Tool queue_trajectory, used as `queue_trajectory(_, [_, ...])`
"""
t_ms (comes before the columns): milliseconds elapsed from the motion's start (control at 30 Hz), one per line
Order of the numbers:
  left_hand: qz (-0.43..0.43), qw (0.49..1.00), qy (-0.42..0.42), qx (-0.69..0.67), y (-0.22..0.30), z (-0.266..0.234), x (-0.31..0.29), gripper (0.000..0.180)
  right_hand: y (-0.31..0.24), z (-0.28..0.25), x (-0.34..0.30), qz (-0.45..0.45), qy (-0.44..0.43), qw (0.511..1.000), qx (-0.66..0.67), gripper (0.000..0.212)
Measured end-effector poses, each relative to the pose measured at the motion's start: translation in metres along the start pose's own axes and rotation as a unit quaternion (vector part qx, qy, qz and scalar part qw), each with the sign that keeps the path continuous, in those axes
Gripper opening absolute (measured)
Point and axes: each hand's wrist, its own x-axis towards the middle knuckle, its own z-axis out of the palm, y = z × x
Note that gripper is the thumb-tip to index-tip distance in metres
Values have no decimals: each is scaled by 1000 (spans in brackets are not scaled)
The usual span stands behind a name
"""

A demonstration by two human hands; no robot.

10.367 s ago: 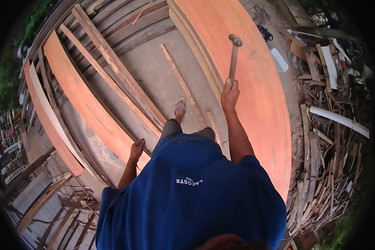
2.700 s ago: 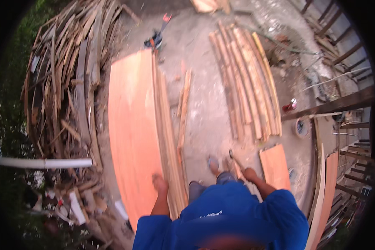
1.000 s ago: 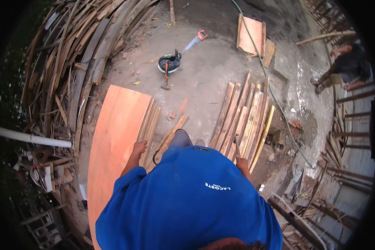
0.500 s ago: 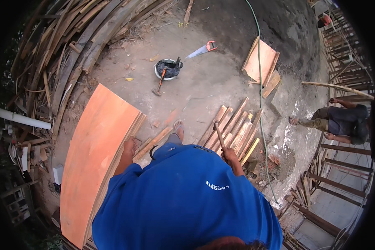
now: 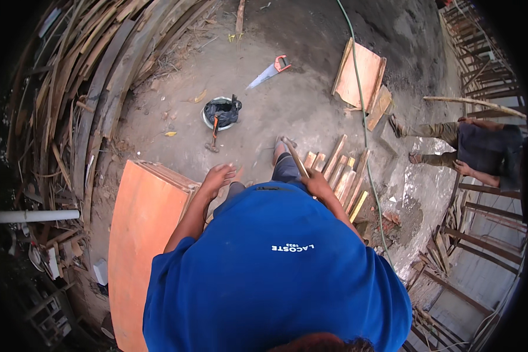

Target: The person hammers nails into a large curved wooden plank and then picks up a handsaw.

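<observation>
My right hand (image 5: 317, 184) is closed round the wooden handle of a hammer (image 5: 298, 160), whose dark head points forward, close to my foot. Fingers apart and holding nothing, my left hand (image 5: 219, 178) is raised beside the near corner of a stack of orange plywood panels (image 5: 149, 220). Several wooden battens (image 5: 341, 171) lie side by side on the ground, just beyond and to the right of my right hand.
Ahead stands a bucket (image 5: 209, 122) with a black liner, a second hammer (image 5: 213, 136) leaning on it. A handsaw (image 5: 268, 73) lies beyond. A green hose (image 5: 358, 76) crosses a wooden panel (image 5: 358, 74). Old planks (image 5: 94, 88) pile up left; another person (image 5: 475, 146) stands right.
My left hand has come off the plywood edge and moved forward and right. I have stepped forward, and the hammer in my right hand has shifted with me. The other person has moved their legs.
</observation>
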Motion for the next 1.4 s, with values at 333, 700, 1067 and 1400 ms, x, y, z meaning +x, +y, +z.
queue_trajectory(333, [-40,953,-6,-299,130,76,209,34,-133,-41,260,-111,-288,943,122,47])
queue_trajectory(700, [-359,898,233,-98,85,106,317,27,81,-25,818,25,-198,928,-314,34])
queue_trajectory(1067, [-509,851,129,2,76,189,304,42,128,26,1062,22,-218,873,-435,39])
queue_trajectory(1400, [-495,839,195,-114,90,217,350,44,95,-1,1032,-110,-235,787,-560,33])
